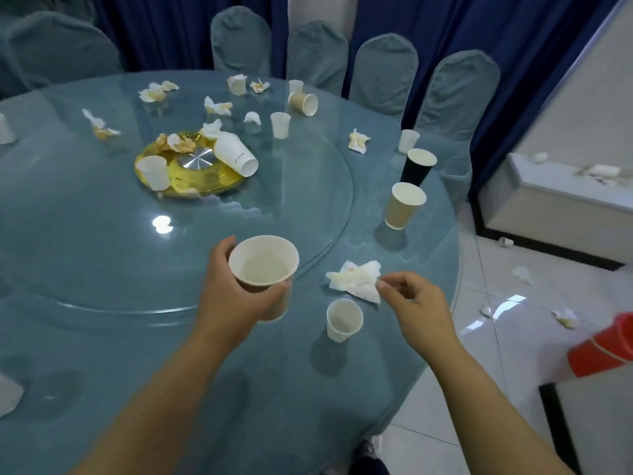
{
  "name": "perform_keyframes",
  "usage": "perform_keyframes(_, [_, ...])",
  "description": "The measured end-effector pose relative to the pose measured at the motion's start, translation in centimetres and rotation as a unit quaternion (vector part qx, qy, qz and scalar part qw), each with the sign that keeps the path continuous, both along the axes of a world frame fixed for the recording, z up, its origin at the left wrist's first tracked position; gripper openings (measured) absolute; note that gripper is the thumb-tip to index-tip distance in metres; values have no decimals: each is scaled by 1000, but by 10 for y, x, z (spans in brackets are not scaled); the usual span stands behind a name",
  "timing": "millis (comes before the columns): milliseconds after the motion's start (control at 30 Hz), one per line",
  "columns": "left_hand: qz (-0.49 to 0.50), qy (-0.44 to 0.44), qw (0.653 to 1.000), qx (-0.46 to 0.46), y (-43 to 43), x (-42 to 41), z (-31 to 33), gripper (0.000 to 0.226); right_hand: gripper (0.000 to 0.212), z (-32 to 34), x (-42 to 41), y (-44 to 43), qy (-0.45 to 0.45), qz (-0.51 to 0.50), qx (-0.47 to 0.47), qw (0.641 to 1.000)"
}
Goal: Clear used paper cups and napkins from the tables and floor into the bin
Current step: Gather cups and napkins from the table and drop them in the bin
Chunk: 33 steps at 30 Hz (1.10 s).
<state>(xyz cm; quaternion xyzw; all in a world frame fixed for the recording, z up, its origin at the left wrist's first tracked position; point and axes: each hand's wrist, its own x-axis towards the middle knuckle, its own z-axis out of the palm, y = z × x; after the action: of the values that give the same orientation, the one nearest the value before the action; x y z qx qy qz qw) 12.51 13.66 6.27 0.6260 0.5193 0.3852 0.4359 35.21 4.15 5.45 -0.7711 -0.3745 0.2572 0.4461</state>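
Observation:
My left hand (236, 289) grips a brown paper cup (263, 265) held above the round table (102, 354). My right hand (414, 303) pinches the near corner of a crumpled stained napkin (356, 279) lying on the table. A small white cup (343, 319) stands just in front of that napkin. Further right stand a brown cup (404, 205), a black cup (418, 166) and a small white cup (408, 140). Several more cups and napkins lie across the glass turntable (102, 241). The red bin (606, 347) is at the right edge, on the floor.
A gold centre plate (205, 181) holds a tipped white cup (236, 154), a small cup and napkin scraps. Covered chairs (383, 70) ring the far side. Napkins (565, 318) and a cup (505, 241) litter the tiled floor on the right, near a white bench (548, 204).

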Motion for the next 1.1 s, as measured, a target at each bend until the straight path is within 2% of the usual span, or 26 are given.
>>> perform_keyframes(133, [18,-13,1000,21,30,63,7,92,8,-11,78,37,-19,4,10,1000])
perform_keyframes(267, [64,-15,998,16,57,138,3,84,16,-22,163,91,-98,46,-3,994])
perform_keyframes(400, [82,23,996,2,71,196,-5,79,53,-27,228,143,-189,99,-58,975])
perform_keyframes(500, [84,63,994,15,78,220,-9,83,81,-35,258,180,-257,133,-97,952])
perform_keyframes(600, [78,111,991,7,85,234,-14,87,101,-48,273,212,-268,173,-166,933])
perform_keyframes(700, [46,160,986,1,93,244,-18,93,98,-62,277,229,-222,196,-212,931])
perform_keyframes(833, [19,196,980,-12,102,255,-25,101,81,-65,281,239,-151,158,-177,960])
perform_keyframes(933, [6,225,974,-25,107,259,-29,108,75,-45,281,234,16,72,-88,993])
perform_keyframes(1033, [-7,256,966,-35,112,261,-29,110,61,-21,277,225,187,70,-16,980])
perform_keyframes(1100, [-9,265,964,-34,114,263,-27,108,67,-8,269,218,231,102,10,968])
